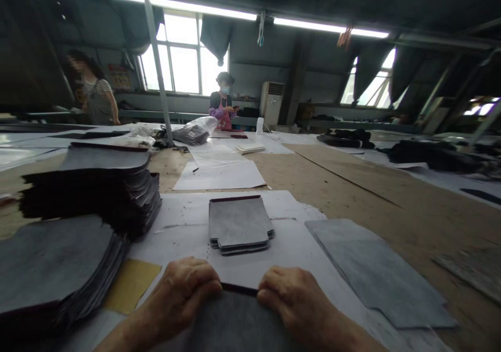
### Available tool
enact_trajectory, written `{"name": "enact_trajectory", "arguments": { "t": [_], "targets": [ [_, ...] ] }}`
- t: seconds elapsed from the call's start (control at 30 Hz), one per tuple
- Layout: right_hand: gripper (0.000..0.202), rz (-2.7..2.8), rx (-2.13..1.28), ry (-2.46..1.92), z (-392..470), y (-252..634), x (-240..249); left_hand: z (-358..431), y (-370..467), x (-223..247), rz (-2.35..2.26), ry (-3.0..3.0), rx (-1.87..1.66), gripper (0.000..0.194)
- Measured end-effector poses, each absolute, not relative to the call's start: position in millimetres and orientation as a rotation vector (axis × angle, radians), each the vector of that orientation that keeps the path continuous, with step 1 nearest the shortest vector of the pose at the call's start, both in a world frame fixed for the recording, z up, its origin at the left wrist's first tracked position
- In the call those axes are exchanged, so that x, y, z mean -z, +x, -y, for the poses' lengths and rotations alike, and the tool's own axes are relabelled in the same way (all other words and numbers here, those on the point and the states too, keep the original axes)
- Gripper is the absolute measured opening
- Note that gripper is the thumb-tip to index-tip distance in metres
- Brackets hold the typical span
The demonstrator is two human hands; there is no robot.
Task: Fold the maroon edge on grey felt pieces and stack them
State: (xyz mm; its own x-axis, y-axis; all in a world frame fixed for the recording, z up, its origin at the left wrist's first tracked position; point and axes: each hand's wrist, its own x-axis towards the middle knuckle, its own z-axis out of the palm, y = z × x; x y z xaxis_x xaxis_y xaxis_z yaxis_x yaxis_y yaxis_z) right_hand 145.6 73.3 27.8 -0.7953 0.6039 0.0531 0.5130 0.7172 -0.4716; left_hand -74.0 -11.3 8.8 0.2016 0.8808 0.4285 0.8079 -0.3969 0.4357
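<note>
A grey fabric panel [238, 323] with a dark strip along its far edge lies in front of me, its near part cut off by the frame. My left hand [188, 289] grips the left end of that dark edge, thumb and fingers closed. At the right end, my right hand [291, 297] pinches the same edge. Just beyond my hands rests a small stack of grey panels [239, 221] with notched corners and a dark far edge. To the right, a few larger grey panels [376, 268] lie overlapped.
Two tall stacks of panels, one grey-topped [55, 258] and one dark-sided [97, 185], stand at the left. A yellow sheet [133, 284] lies beside them. White paper [219, 177] covers part of the table. A pole [156, 60] rises beyond. Two people are farther back.
</note>
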Motion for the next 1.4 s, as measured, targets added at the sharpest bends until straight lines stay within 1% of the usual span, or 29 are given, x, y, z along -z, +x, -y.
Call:
{"name": "enact_trajectory", "arguments": {
  "t": [0.23,0.33,0.43,0.47,0.57,0.63,0.7,0.77,0.93,1.03,1.17,1.4],
  "targets": [
    [0.020,2.556,-0.799,-1.141,-88.3,177.8,-39.4,10.2,-81.5,-13.8,-1.670,2.348,-1.125,0.018],
    [0.022,2.502,-0.838,-1.126,-91.2,180.3,-50.2,13.0,-78.3,-14.5,-1.680,2.381,-1.150,0.015],
    [0.021,2.429,-0.879,-1.083,-98.5,180.9,-66.5,13.8,-73.6,-21.7,-1.713,2.297,-1.134,0.020],
    [0.019,2.386,-0.986,-1.075,-102.8,181.2,-73.2,12.3,-72.9,-27.0,-1.740,2.210,-1.123,0.022],
    [0.016,2.194,-1.514,-0.999,-123.7,179.1,-93.6,-2.4,-77.4,-50.6,-1.721,1.866,-1.052,0.035],
    [0.017,2.086,-1.704,-0.917,-145.6,172.0,-102.0,-23.1,-85.7,-66.8,-1.671,1.724,-1.000,0.041],
    [0.017,2.057,-1.675,-0.899,-172.8,158.2,-101.2,-51.0,-96.3,-75.6,-1.735,1.697,-0.979,0.041],
    [0.017,2.074,-1.580,-0.934,-201.5,139.4,-90.6,-81.5,-106.3,-73.1,-1.872,1.708,-0.995,0.038],
    [0.025,2.175,-1.334,-1.106,-251.6,98.1,-51.9,-131.2,-118.6,-36.5,-2.121,1.758,-1.063,0.023],
    [0.023,2.201,-1.206,-1.177,-262.8,88.7,-41.1,-135.1,-118.8,-19.6,-2.231,1.826,-1.133,0.020],
    [0.020,2.201,-1.084,-1.212,-270.5,82.5,-36.9,-133.0,-119.0,-11.9,-2.333,1.887,-1.188,0.020],
    [0.019,2.147,-1.019,-1.234,-266.0,69.8,-24.1,-140.1,-119.2,-2.7,-2.537,1.860,-1.165,0.017]
  ]
}}
